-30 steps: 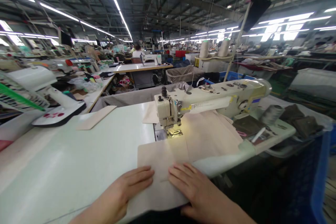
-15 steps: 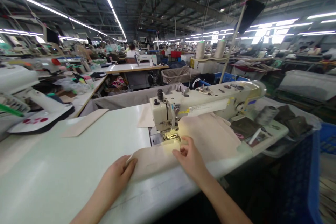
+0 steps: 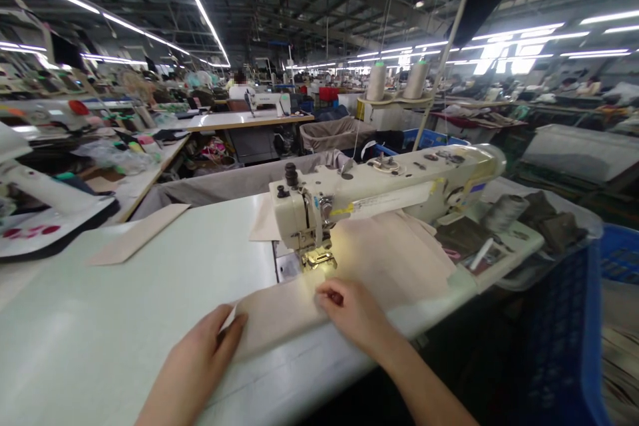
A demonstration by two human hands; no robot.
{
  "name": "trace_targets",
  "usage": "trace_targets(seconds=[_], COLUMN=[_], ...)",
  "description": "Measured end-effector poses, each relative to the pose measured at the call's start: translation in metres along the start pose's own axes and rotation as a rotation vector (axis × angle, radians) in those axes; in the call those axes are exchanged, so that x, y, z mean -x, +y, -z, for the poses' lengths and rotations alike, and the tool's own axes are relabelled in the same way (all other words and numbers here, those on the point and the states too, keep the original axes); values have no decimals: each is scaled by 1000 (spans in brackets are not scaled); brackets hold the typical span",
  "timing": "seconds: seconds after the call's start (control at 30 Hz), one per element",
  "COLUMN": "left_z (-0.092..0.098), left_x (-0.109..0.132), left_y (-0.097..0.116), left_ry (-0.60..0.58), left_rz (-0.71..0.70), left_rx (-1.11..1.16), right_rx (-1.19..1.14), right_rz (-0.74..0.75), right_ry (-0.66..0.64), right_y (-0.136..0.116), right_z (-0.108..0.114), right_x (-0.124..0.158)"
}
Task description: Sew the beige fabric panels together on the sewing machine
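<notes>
A beige fabric strip point(image 3: 277, 313) lies in front of the sewing machine point(image 3: 349, 200), close to the lit presser foot point(image 3: 319, 258). My left hand point(image 3: 204, 346) pinches the strip's left end between thumb and fingers. At its right end, my right hand point(image 3: 352, 313) is closed with thumb and fingertips on the fabric, just below the presser foot. A larger beige fabric piece point(image 3: 394, 259) lies flat under the machine arm, to the right of my right hand. Whether the strip's far edge is under the foot, I cannot tell.
Another beige piece point(image 3: 140, 236) lies on the table point(image 3: 190, 279) at left. Thread cones point(image 3: 377, 83) stand behind the machine. A grey thread spool point(image 3: 505, 213) and small tools point(image 3: 482, 256) sit at right, above a blue crate point(image 3: 554, 333). A fabric-lined bin point(image 3: 239, 180) stands behind the table.
My right hand has moved slightly left and down, its fingers closing more tightly at the strip's edge. My left hand has shifted left and down. The camera view has turned slightly.
</notes>
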State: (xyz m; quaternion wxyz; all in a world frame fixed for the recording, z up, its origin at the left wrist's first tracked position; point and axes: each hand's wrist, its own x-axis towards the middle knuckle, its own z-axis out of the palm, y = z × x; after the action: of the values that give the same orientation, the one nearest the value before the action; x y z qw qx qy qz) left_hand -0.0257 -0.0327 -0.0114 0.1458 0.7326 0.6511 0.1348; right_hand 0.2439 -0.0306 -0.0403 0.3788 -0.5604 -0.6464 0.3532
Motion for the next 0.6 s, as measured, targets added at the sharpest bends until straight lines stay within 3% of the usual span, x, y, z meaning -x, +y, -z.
trace_targets(seconds=[0.3,0.6], left_z=[4,5], left_x=[-3,-6], left_y=[13,17], left_ry=[-62,-121], left_rz=[149,200], left_rx=[-67,-117], right_rx=[124,159], right_rz=[37,16], right_ry=[37,8], right_y=[-1,-3], right_z=[-5,-5], right_x=[-4,-6])
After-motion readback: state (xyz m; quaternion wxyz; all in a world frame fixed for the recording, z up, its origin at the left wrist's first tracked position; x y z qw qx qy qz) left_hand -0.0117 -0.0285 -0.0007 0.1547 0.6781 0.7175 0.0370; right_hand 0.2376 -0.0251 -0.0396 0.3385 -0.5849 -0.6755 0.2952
